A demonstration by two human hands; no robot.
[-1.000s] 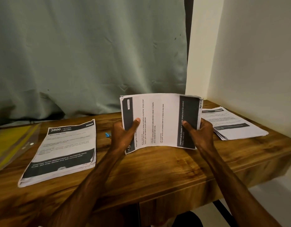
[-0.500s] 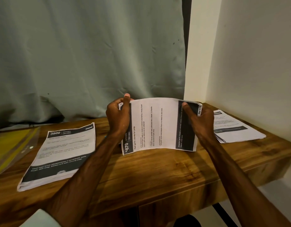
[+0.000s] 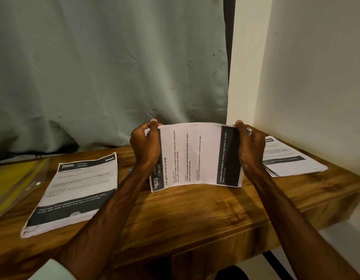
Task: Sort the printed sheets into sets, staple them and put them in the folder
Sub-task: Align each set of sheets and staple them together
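Hands of a person hold a set of printed sheets (image 3: 195, 156) upright over the middle of a wooden desk (image 3: 195, 215), turned sideways so the text runs up the page. The heading reads "Peel garlic cloves for prep" with the number 670 visible. The left hand (image 3: 144, 146) grips the set's left short edge, fingers curled behind and thumb on the front. The right hand (image 3: 251, 150) grips the right short edge the same way, over a dark printed band. The set's lower edge sits at the desk's surface; whether it touches cannot be told. On the desk's left part lies a flat pile of sheets (image 3: 78, 188) headed 3800. At the desk's far right corner, against the cream wall (image 3: 316, 67), lies another pile of printed sheets (image 3: 290, 160), slightly fanned. A clear yellow folder (image 3: 11, 178) rests on the desk's left end. A grey-green curtain (image 3: 104, 67) hangs behind the desk.
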